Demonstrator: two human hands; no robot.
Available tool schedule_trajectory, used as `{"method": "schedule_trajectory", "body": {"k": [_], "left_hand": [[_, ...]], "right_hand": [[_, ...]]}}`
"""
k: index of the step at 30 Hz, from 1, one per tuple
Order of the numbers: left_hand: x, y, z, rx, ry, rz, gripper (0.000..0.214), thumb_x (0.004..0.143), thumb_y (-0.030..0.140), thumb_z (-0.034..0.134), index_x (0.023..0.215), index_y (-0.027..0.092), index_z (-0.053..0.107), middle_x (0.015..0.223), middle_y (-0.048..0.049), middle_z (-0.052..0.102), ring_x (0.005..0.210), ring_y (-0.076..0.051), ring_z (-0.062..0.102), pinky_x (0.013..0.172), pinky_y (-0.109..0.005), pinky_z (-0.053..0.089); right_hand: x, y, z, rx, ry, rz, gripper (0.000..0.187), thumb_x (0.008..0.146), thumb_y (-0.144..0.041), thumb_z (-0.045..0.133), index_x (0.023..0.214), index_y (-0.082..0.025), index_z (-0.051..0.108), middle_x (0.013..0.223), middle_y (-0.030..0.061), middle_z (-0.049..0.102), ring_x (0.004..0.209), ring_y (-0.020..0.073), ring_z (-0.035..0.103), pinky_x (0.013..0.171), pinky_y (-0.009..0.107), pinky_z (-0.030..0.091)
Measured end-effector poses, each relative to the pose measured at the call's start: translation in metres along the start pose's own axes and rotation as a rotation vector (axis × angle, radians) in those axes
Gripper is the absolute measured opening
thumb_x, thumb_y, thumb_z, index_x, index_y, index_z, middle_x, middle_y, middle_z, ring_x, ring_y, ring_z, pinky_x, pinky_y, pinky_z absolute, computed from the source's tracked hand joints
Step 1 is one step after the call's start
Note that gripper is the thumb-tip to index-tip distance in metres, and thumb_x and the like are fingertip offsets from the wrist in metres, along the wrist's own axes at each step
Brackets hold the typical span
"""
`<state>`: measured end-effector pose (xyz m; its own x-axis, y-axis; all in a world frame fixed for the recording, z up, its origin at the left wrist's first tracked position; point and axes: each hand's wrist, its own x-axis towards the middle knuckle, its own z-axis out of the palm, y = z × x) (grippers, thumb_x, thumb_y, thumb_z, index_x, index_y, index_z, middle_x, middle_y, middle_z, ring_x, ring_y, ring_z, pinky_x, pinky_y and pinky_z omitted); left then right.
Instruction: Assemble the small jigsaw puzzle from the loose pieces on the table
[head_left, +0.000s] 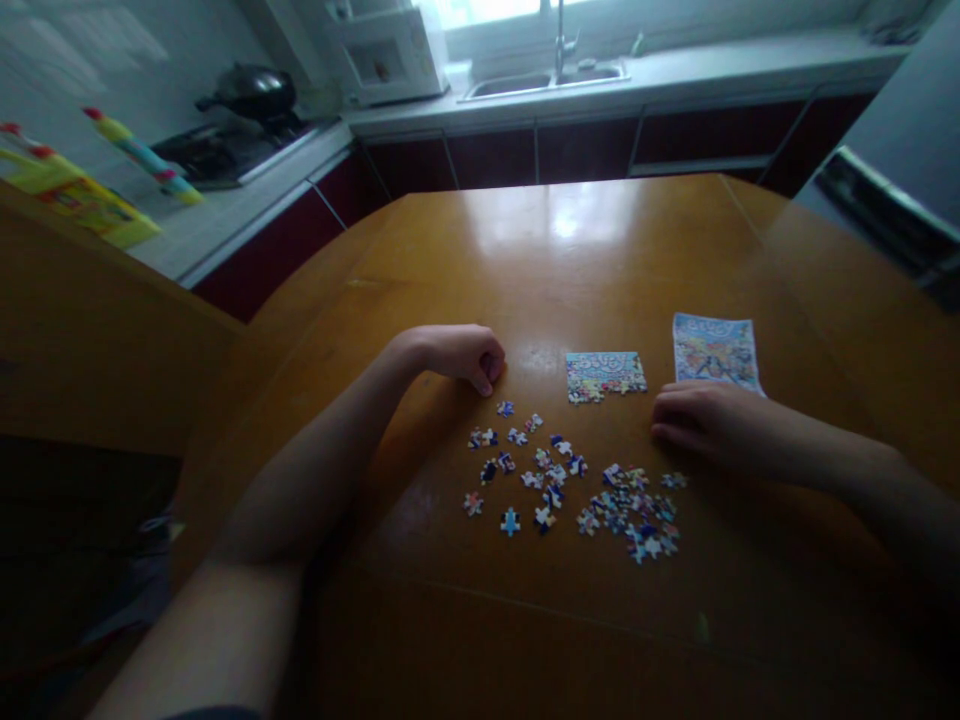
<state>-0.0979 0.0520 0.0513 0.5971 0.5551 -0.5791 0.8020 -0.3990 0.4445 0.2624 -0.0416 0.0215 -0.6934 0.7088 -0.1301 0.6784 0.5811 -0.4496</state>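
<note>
My left hand [466, 357] rests on the table in a loose fist, with no piece showing in its fingers. Just below it lies a single jigsaw piece [505, 409]. My right hand [691, 414] also lies closed, fingers curled under, at the lower edge of a printed picture sheet [714, 350]; nothing sticks out of it. Between the hands sits a partly joined jigsaw puzzle [604, 374], its upper edge straight and lower edge ragged. Loose pieces [555, 474] are scattered nearer me, and a denser pile of puzzle pieces [637, 508] lies below my right hand.
The wooden table [480, 260] has a glossy surface. Beyond it are a counter with a sink [544, 82], a microwave [390, 58] and a stove with a dark pot [255, 92]. Bottles [142, 155] stand at the left. A pale appliance [900, 150] is on the right.
</note>
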Motion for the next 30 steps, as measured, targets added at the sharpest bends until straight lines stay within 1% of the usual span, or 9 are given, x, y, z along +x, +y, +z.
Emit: {"method": "schedule_trajectory", "body": {"k": [4,10,17,23,30], "left_hand": [[0.0,0.0001,0.0002,0.001,0.0,0.0,0.016,0.067,0.023,0.076,0.078,0.013,0.07,0.07,-0.0005,0.068,0.064,-0.012,0.057,0.059,-0.022,0.037],[0.001,-0.0034,0.0004,0.002,0.006,0.032,0.015,0.068,0.024,0.076,0.076,0.014,0.069,0.067,0.0015,0.066,0.06,-0.01,0.056,0.055,-0.02,0.034],[-0.0002,-0.0023,-0.0004,-0.008,0.002,0.027,0.014,0.068,0.024,0.076,0.075,0.015,0.069,0.067,0.0011,0.066,0.061,-0.01,0.056,0.055,-0.02,0.034],[-0.0001,-0.0005,-0.0008,-0.004,-0.005,0.019,0.015,0.067,0.025,0.076,0.075,0.014,0.069,0.067,0.0003,0.065,0.062,-0.012,0.056,0.056,-0.021,0.035],[-0.0003,0.0005,-0.0004,0.01,-0.005,0.012,0.014,0.068,0.022,0.075,0.076,0.014,0.068,0.067,0.0008,0.065,0.061,-0.01,0.055,0.055,-0.02,0.035]], "right_hand": [[-0.0001,0.0004,-0.0002,-0.008,-0.004,0.004,0.019,0.092,-0.03,0.053,0.076,-0.021,0.061,0.078,0.005,0.064,0.069,0.0178,0.057,0.063,0.031,0.042],[0.0008,0.0012,-0.0005,-0.024,-0.025,0.006,0.021,0.093,-0.031,0.053,0.076,-0.021,0.06,0.079,0.0047,0.065,0.07,0.0175,0.058,0.065,0.031,0.043],[0.0002,-0.0028,-0.0031,0.006,-0.011,-0.004,0.019,0.091,-0.026,0.055,0.075,-0.02,0.061,0.076,0.0049,0.064,0.068,0.0175,0.058,0.065,0.031,0.043],[0.0003,-0.0028,-0.0029,-0.009,-0.02,0.006,0.019,0.092,-0.029,0.054,0.075,-0.021,0.06,0.078,0.004,0.064,0.069,0.0171,0.057,0.065,0.03,0.043],[-0.0007,-0.0064,-0.0047,-0.004,-0.025,-0.001,0.018,0.092,-0.027,0.054,0.076,-0.02,0.06,0.077,0.0038,0.063,0.07,0.0168,0.057,0.066,0.03,0.042]]}}
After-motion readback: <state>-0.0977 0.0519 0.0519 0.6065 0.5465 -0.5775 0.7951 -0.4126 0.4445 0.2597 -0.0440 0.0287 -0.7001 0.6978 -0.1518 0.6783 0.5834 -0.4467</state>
